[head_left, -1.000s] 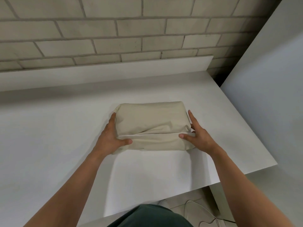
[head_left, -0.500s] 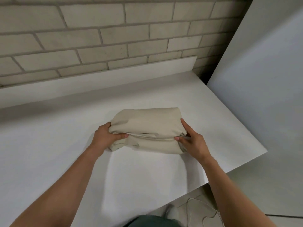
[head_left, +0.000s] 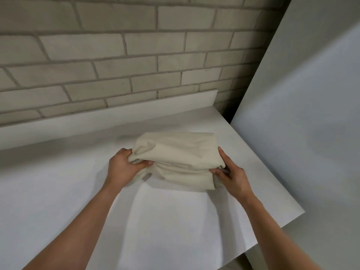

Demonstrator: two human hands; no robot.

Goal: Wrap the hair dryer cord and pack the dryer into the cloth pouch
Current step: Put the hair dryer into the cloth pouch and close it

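Note:
A bulging cream cloth pouch (head_left: 180,152) is held just above the white table (head_left: 58,191), folded over on itself. My left hand (head_left: 124,166) grips its left end, thumb pressed into the fold. My right hand (head_left: 230,175) pinches the right end of the pouch. The near edge of the cloth hangs down towards the table. The hair dryer and its cord are hidden; nothing of them shows outside the cloth.
A brick wall (head_left: 136,55) with a low white upstand (head_left: 97,117) runs along the back of the table. A tall white panel (head_left: 302,114) stands at the right. The table's right edge (head_left: 288,195) lies close to my right hand.
Both hands went from resting at the pouch's ends to gripping them, and the pouch has lifted slightly off the table. The view has tilted upward and moved closer.

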